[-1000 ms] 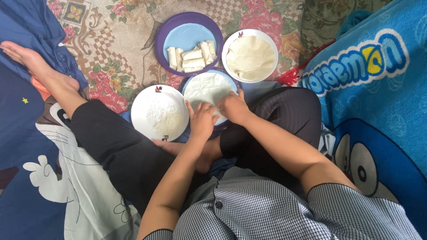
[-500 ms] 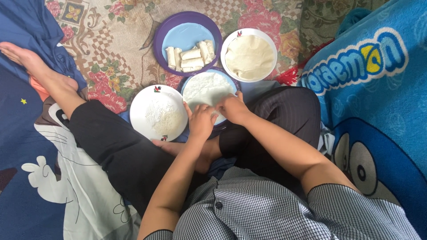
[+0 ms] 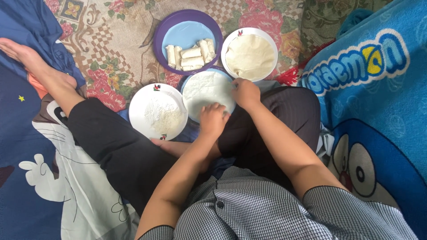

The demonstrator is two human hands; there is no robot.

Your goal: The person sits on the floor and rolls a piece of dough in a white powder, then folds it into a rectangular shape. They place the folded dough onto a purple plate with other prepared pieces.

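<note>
Both hands flat on a thin white wrapper, spread farther apart than a second ago.

The right hand (image 3: 245, 92) has slid to the far right rim of the wrapper (image 3: 205, 88) on its blue plate (image 3: 194, 119); the left hand (image 3: 213, 119) has shifted to the near edge, fingers open, pressing, gripping nothing. The floor is a floral carpet (image 3: 115, 40) with blue cartoon blankets (image 3: 378, 89) alongside. Beside the wrapper: a white flour plate (image 3: 159, 112), a purple plate of rolls (image 3: 188, 36), a plate of wrappers (image 3: 250, 54).

The left hand (image 3: 213, 119) covers the near edge of the thin white wrapper (image 3: 207, 89), hiding its fingertips' contact. The blue plate (image 3: 189, 116) beneath shows only as slivers. The white heap on the left plate (image 3: 141, 116) is too fine to identify.
</note>
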